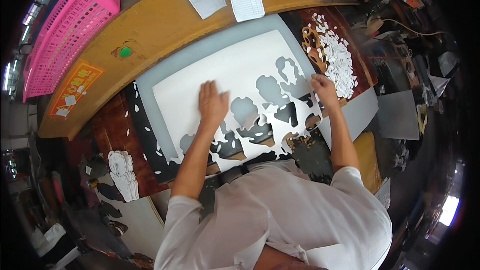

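Note:
A large white sheet (220, 70) lies on a pale grey board (160, 70), with rounded shapes cut out along its near and right parts. Its near edge is a ragged web of thin strips that hangs toward my body. My left hand (213, 104) rests over the middle of the sheet, fingers stretched and a little blurred. At the sheet's right edge, my right hand (326, 91) is closed, thumb and fingers pinching the edge. An orange-brown cutting die (314, 47) with a looped outline sits just beyond that hand, beside a heap of small white scraps (339, 60).
A yellow machine beam (150, 30) with green buttons and hanging papers curves across the far side. A pink basket (75, 30) stands at far left. White cut-out shapes (123, 175) are stacked at left. Grey sheets (398, 115) lie at right.

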